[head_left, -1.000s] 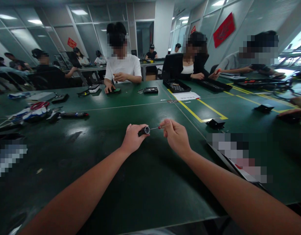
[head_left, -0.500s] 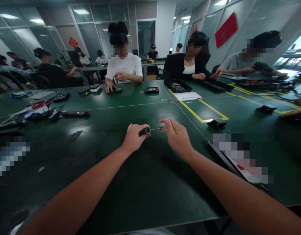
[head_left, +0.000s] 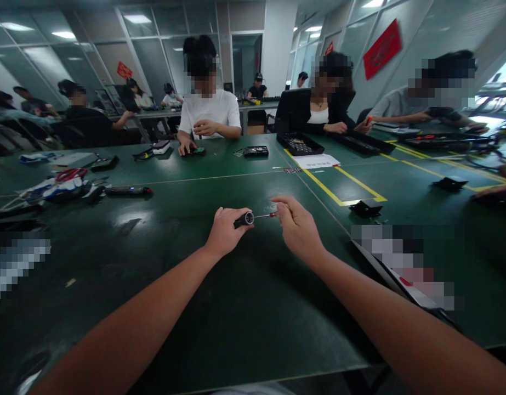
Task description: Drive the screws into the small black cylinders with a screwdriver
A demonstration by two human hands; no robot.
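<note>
My left hand (head_left: 227, 229) is closed around a short black cylinder (head_left: 245, 219) with a pale ring at its round end, which faces me and slightly right. Its exact kind I cannot make out. In my right hand (head_left: 299, 227) is a small screwdriver (head_left: 273, 215), its red handle pinched between thumb and fingers. The thin metal shaft points left and its tip meets the right side of the cylinder's end. Most of the handle is hidden by my fingers. Both hands are just above the green table (head_left: 244, 307).
To the left lie a bundle of cables and gloves (head_left: 67, 186) and a dark pen-shaped tool (head_left: 128, 191). A black bracket (head_left: 365, 208) and a pale flat board (head_left: 401, 269) are on the right. Co-workers sit across, near black trays (head_left: 300, 145).
The fingers of my right hand have shifted slightly on the screwdriver handle, the index finger lifting a little. My left hand and the cylinder stay in place.
</note>
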